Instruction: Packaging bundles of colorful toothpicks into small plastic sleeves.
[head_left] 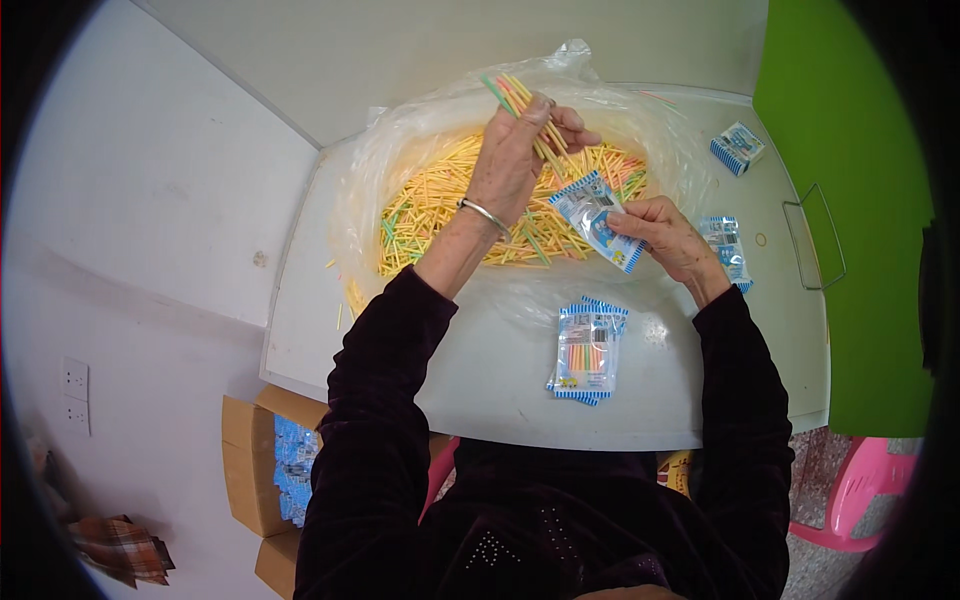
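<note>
My left hand point(513, 160) is closed round a small bunch of thin pastel sticks point(513, 93), yellow, pink and green, slanting up past the fingers. Below it, a large clear plastic bag point(365, 195) lies spread on the table with a heap of loose sticks point(440, 200) of the same sort. My right hand point(668, 238) pinches a small blue-and-white packet point(598, 220) by its right side, just right of and below the left hand. Whether that packet has sticks in it I cannot tell. Nearer me lies a short stack of similar packets point(585, 350), the top one showing coloured sticks through its window.
At the table's right are another packet point(728, 250), a small blue-and-white pack point(737, 148) and a wire handle or frame point(815, 237). An open cardboard box point(250, 465) with blue packets stands below the left front edge. A pink chair point(855, 495) is at lower right.
</note>
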